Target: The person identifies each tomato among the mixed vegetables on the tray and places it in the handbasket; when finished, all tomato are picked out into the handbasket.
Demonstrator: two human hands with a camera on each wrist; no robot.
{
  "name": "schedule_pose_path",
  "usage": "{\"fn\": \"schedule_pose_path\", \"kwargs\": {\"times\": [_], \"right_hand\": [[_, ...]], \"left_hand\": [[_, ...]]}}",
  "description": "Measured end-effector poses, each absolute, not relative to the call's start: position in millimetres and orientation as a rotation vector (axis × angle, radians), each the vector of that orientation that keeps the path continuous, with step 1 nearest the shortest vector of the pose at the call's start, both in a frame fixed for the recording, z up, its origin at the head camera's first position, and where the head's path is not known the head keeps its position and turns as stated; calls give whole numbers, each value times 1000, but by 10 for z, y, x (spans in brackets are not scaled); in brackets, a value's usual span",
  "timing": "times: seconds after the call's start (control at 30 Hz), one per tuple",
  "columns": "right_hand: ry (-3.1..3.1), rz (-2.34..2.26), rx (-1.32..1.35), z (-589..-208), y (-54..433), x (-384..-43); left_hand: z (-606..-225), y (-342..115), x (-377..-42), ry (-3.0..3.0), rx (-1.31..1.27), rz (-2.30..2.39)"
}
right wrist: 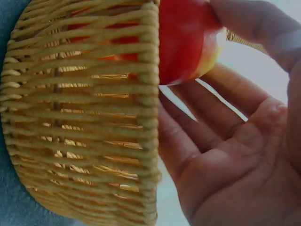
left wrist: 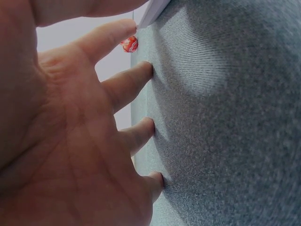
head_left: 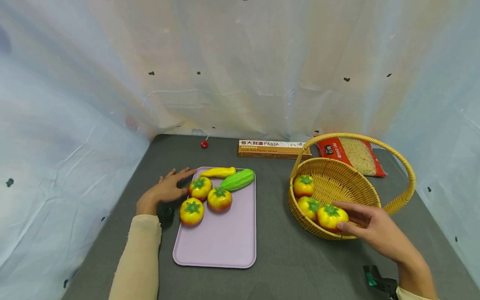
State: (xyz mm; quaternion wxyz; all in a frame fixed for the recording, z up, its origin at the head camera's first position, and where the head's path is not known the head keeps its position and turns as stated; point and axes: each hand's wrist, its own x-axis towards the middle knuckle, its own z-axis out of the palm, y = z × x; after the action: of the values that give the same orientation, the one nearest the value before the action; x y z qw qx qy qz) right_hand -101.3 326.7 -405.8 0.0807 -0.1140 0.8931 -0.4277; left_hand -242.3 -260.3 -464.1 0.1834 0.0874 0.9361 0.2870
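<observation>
At the basket's front rim, my right hand (head_left: 382, 229) pinches a yellow-and-red persimmon (head_left: 331, 217) with a green leafy top, between thumb and fingers. The right wrist view shows the persimmon's red underside (right wrist: 186, 42) just above the rim. Two more persimmons, one at the back (head_left: 303, 186) and one in front (head_left: 308, 207), lie inside the wicker basket (head_left: 348, 183). My left hand (head_left: 168, 189) spreads its fingers at the left edge of the lilac tray (head_left: 228, 237); in its wrist view the fingertips (left wrist: 146, 70) rest on the grey cloth.
On the tray are three persimmons (head_left: 191, 211), a yellow vegetable (head_left: 218, 172) and a green one (head_left: 238, 179). Behind stand a pasta box (head_left: 273, 149), a red bag of pasta (head_left: 352, 156) and a small red ball (head_left: 204, 144). The basket's tall handle (head_left: 410, 179) arches over it.
</observation>
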Motion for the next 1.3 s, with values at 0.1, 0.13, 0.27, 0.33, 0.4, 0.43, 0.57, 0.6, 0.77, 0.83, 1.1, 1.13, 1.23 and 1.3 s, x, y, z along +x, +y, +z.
{"fn": "schedule_pose_path", "kwargs": {"times": [0.1,0.13,0.27,0.33,0.4,0.43,0.57,0.6,0.77,0.83,1.1,1.13,1.23,1.3], "right_hand": [[2671,-1239,-321,-4046,3219,-1039],[2681,-1221,-327,-4045,3201,-1048],[2731,-1178,-374,-4054,3132,-1084],[2743,-1182,-394,-4065,3102,-1101],[2747,-1191,-402,-4079,3077,-1118],[2748,-1195,-403,-4087,3064,-1127],[2774,-1174,-400,-4120,3011,-1168],[2788,-1154,-408,-4126,2998,-1179],[2840,-1038,-428,-4135,2959,-1204],[2852,-1006,-401,-4122,2961,-1193],[2969,-1033,-372,-4042,2982,-1149],[2975,-1054,-388,-4033,2969,-1149],[2986,-1122,-451,-4000,2907,-1165],[2978,-1168,-508,-3979,2850,-1190]], "left_hand": [[-4656,-2601,-2423,2637,246,811],[-4657,-2601,-2423,2637,245,809],[-4651,-2602,-2426,2638,240,805],[-4648,-2602,-2427,2638,240,804],[-4650,-2603,-2426,2633,239,806],[-4653,-2603,-2426,2631,238,806],[-4664,-2605,-2423,2623,226,810],[-4667,-2604,-2424,2623,223,810],[-4668,-2600,-2419,2623,216,811],[-4667,-2597,-2418,2622,216,813],[-4651,-2603,-2436,2627,224,813],[-4650,-2606,-2439,2628,224,812],[-4656,-2609,-2447,2624,221,810],[-4660,-2611,-2452,2622,220,809]]}}
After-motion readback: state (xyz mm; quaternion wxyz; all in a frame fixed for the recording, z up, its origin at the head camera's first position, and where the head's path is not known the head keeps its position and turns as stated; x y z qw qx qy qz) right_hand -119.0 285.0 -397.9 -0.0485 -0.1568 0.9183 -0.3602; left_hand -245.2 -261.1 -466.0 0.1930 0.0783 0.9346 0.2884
